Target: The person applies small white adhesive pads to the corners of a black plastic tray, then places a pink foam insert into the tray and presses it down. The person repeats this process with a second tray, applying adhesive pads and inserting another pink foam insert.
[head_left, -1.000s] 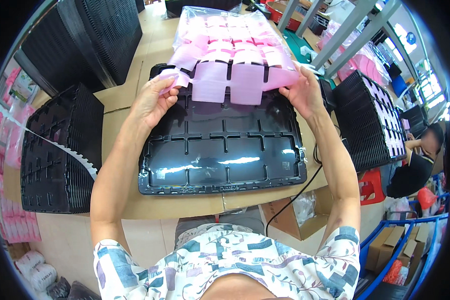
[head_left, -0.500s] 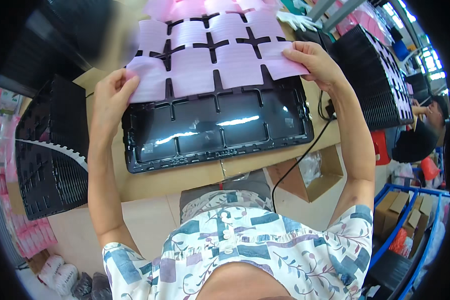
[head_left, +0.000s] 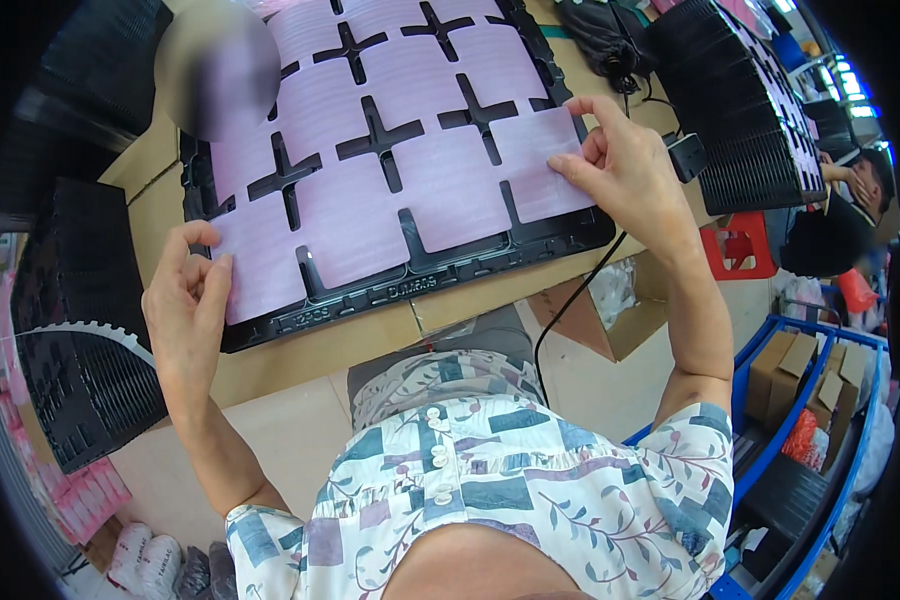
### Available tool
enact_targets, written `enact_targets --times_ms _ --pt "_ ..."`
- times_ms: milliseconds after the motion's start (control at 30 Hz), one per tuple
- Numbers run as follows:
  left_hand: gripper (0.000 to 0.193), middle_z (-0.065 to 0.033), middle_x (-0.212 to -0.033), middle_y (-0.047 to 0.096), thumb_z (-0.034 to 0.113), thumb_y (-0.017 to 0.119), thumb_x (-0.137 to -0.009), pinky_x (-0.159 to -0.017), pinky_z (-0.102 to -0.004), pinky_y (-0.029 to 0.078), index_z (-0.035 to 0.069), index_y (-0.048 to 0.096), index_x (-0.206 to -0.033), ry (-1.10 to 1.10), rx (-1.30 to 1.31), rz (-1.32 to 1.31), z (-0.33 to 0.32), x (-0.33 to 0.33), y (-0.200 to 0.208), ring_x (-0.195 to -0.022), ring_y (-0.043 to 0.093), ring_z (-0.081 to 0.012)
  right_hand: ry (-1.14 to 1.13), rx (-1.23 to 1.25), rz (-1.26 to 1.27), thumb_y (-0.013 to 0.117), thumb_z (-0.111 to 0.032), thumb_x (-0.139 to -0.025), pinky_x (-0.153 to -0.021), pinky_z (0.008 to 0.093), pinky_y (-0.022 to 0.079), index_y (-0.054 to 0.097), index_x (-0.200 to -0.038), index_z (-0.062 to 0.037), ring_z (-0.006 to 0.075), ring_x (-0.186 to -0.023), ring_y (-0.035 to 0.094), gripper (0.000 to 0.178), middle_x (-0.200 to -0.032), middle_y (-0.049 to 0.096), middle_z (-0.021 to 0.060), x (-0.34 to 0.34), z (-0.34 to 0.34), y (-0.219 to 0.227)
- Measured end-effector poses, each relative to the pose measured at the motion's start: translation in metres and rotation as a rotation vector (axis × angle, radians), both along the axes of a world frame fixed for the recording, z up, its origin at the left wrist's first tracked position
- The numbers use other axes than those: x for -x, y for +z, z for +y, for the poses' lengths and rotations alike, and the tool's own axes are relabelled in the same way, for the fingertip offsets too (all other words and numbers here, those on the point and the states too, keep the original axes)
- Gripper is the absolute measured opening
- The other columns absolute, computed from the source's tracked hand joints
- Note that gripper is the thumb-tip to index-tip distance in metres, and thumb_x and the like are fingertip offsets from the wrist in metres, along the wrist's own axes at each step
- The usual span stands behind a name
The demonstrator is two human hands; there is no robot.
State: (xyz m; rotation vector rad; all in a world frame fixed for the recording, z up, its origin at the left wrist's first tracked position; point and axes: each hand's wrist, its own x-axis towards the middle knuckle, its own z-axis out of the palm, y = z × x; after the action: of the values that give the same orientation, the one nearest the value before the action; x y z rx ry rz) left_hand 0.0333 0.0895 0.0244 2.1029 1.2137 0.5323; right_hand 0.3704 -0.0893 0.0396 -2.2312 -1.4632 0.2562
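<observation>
A thin pink foam sheet (head_left: 350, 225) with cross-shaped cutouts lies over a black plastic tray (head_left: 370, 310) on the table. Its near edge sits just inside the tray's front rim. My left hand (head_left: 188, 300) pinches the sheet's near left corner between thumb and fingers. At the near right corner my right hand (head_left: 630, 175) grips the sheet the same way, thumb on top. Black tray surface shows through the cutouts. A blurred round patch covers part of the sheet at the far left.
Stacks of black trays stand at the left (head_left: 80, 330) and at the right (head_left: 735, 110). A black cable (head_left: 580, 335) hangs over the table's front edge, above an open cardboard box (head_left: 620, 320). A red stool (head_left: 738, 248) and another person (head_left: 850, 215) are at the right.
Both hands have drawn the foam sheet toward me, down over the tray's near row of compartments, which showed bare before. The view has shifted a little.
</observation>
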Motion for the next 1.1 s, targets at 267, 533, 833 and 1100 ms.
enact_targets --times_ms 267,533,833,1100 --pt "0.012 0.0018 -0.063 0.045 -0.002 0.063 -0.086 -0.049 -0.0223 0.033 0.002 0.06 -0.097 -0.008 -0.097 -0.016 -0.017 0.005 -0.007 -0.054 0.039 -0.0042 -0.015 -0.054 -0.142 0.07 -0.015 -0.081 -0.056 0.0377 0.05 0.055 -0.117 -0.0001 0.0277 -0.057 0.065 0.042 -0.062 0.062 0.0086 0.016 -0.015 -0.008" --pt "0.007 -0.0019 -0.065 0.048 -0.003 0.065 -0.083 -0.049 -0.0239 0.034 0.001 0.062 -0.089 -0.018 -0.17 -0.012 -0.017 0.005 -0.009 -0.053 0.04 -0.0069 -0.022 -0.037 -0.173 0.071 -0.014 -0.08 -0.054 0.0367 0.05 0.057 -0.111 -0.0039 0.0262 -0.055 0.064 0.035 -0.06 0.06 0.0069 0.014 -0.011 -0.012" --pt "0.011 -0.0025 -0.068 0.054 -0.002 0.069 -0.082 -0.05 -0.0227 0.035 -0.001 0.065 -0.092 -0.022 -0.263 -0.025 -0.019 0.004 -0.012 -0.055 0.04 -0.0061 -0.031 -0.063 -0.169 0.071 -0.012 -0.083 -0.051 0.0361 0.044 0.061 -0.104 -0.0075 0.0233 -0.051 0.058 0.024 -0.057 0.054 0.0071 0.015 -0.01 -0.015" --pt "0.012 -0.0051 -0.069 0.059 0.0 0.072 -0.078 -0.05 -0.024 0.037 -0.001 0.066 -0.089 -0.045 -0.317 -0.039 -0.017 0.005 -0.018 -0.053 0.043 -0.0094 -0.028 -0.095 -0.185 0.069 -0.009 -0.085 -0.05 0.0317 0.039 0.064 -0.103 -0.0044 0.0163 -0.049 0.046 0.019 -0.056 0.046 0.0067 0.017 -0.012 -0.021"
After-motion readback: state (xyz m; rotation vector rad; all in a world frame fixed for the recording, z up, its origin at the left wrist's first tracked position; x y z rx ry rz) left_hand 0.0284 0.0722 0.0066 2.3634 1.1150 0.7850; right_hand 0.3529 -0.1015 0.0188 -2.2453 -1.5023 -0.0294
